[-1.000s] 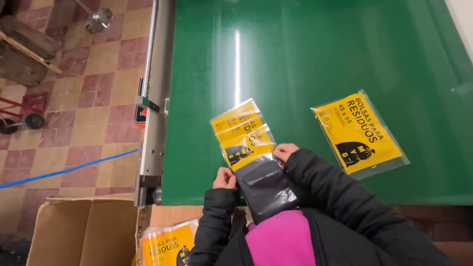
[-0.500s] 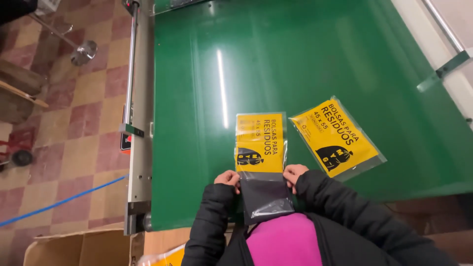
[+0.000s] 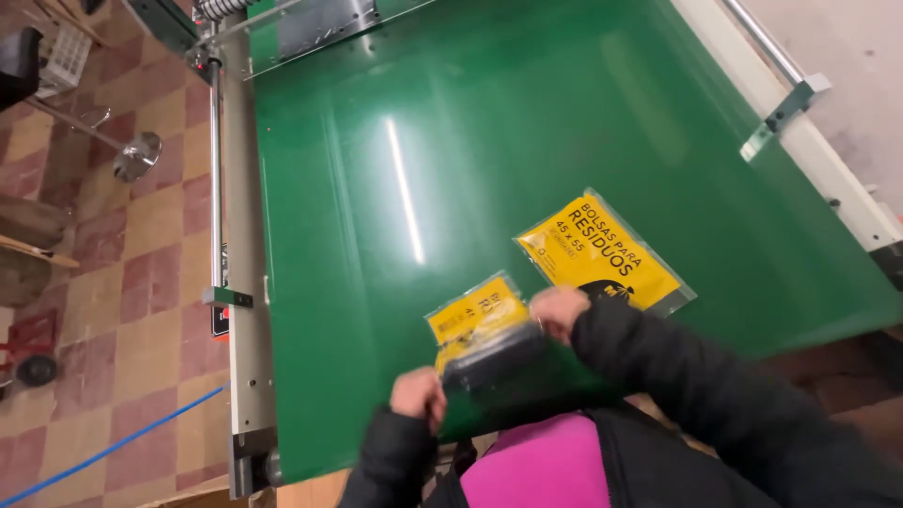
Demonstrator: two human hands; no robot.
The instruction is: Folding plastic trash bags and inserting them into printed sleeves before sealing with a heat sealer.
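We counted two flat yellow-and-black plastic packets of folded bags on the wide green conveyor belt. One clear-wrapped yellow packet already lay flat and released, near the belt's right edge and a little back from its near edge; we judged that one as set down. The second yellow packet with a dark lower half sat at the near edge, just left of the first and apart from it, tilted and partly lifted, so its placing looked unfinished. Our right hand gripped its upper right corner, fingers curled over the wrap. Our left hand was clenched at its lower left end, though motion blur kept us from telling exactly how the fingers closed. Two hands, two packets, one belt; beside the belt's left edge ran one grey metal side rail.
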